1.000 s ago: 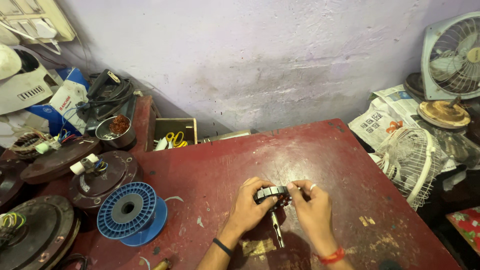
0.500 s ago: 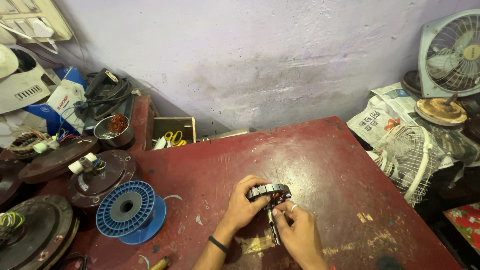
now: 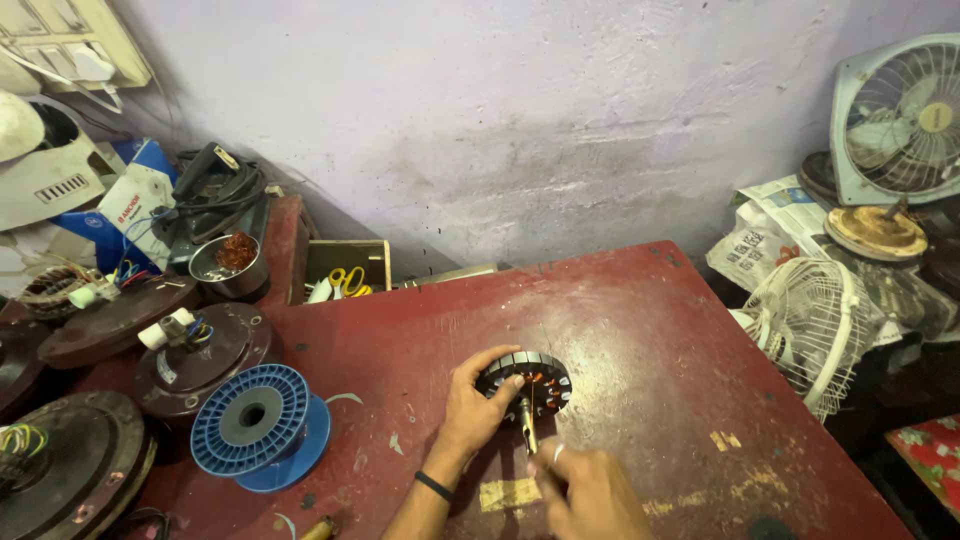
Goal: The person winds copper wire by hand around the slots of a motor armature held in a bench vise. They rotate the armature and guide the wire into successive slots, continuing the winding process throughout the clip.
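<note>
A round fan stator with copper windings and a grey slotted rim lies flat on the red table. My left hand rests on the stator's left rim, fingers curled over it. My right hand, wearing a ring, grips a thin metal tool whose tip points up into the middle of the stator.
A blue empty wire spool stands at the left. Dark ceiling-fan motor housings crowd the left edge. A small metal bowl of copper wire and a box with yellow scissors sit behind. White fan guard and table fan at right.
The stator went from being held on edge between both hands to lying flat on the table. My right hand dropped toward me and now grips the tool.
</note>
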